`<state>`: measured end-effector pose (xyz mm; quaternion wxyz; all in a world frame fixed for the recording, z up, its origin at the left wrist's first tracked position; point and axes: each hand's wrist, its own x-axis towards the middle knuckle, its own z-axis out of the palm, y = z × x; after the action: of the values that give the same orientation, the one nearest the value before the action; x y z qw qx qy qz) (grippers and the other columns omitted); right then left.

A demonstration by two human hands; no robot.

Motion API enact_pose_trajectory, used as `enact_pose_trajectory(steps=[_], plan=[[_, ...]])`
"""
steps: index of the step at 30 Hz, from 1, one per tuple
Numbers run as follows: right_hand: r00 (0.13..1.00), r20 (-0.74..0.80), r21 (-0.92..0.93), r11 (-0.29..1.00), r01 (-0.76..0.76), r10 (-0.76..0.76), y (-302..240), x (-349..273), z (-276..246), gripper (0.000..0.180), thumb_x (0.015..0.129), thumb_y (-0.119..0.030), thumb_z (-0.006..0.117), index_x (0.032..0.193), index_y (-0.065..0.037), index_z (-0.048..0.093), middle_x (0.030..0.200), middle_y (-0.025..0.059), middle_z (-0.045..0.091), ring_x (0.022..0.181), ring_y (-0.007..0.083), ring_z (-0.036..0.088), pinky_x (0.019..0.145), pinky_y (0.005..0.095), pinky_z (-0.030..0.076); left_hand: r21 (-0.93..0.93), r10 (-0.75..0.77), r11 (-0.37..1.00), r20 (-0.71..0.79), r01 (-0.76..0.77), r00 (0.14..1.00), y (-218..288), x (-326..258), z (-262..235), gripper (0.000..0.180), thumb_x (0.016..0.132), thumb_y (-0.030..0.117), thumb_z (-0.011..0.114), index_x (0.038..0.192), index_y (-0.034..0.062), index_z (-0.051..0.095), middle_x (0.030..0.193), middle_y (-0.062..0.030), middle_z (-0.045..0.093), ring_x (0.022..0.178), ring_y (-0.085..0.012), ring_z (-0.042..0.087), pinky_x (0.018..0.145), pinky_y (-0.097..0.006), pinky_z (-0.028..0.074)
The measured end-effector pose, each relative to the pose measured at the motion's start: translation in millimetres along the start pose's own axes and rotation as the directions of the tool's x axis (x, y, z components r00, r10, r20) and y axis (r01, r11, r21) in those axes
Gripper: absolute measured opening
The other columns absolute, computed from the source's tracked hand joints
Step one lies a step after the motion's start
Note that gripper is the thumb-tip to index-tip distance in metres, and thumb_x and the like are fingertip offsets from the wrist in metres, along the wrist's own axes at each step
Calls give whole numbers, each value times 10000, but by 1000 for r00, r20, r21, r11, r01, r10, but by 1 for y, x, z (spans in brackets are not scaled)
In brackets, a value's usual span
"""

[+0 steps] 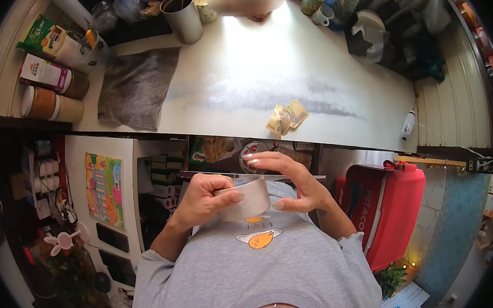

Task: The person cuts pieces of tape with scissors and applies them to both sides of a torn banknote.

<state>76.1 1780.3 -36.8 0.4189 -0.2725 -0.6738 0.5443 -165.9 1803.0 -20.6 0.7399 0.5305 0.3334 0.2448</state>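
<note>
In front of my chest, my left hand [210, 198] grips a wide whitish roll [250, 200] that looks like packing tape. The thumb presses on its outer side and the other fingers curl over the rim. My right hand [295, 182] is to the right of the roll with its fingers stretched and apart from the thumb. Its thumb tip is close to the roll's right side; whether they touch I cannot tell. Crumpled yellowish paper notes [286, 118] lie near the front edge of the white tabletop [224, 92], beyond my hands.
A grey cloth [137, 87] lies on the table's left. At the back stand a metal canister [182, 19] and a white mug [323, 15]; jars [51, 104] line the left. A white handheld device [408, 125] with a cord is at the right edge. Below stands a red case [393, 215].
</note>
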Motion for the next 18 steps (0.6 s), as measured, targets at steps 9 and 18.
enact_pose_trajectory(steps=[9, 18], plan=[[997, -54, -212, 975, -62, 51, -30, 15, 23, 247, 806, 12, 632, 1051, -17, 631, 935, 123, 689, 781, 222, 690, 665, 292, 558, 184, -23, 983, 28, 17, 999, 5, 10, -6, 862, 836, 761, 192, 568, -6, 479, 517, 11, 388, 501, -57, 345, 433, -250, 273], [991, -119, -361, 933, 11, -58, -31, 11, 30, 253, 797, -34, 652, 1044, -45, 596, 795, 109, 666, 650, 237, 664, 543, 313, 532, 214, -94, 973, 23, 87, 995, 16, 10, -4, 892, 812, 786, 163, 549, -13, 460, 511, 5, 376, 493, -64, 359, 429, -255, 281]])
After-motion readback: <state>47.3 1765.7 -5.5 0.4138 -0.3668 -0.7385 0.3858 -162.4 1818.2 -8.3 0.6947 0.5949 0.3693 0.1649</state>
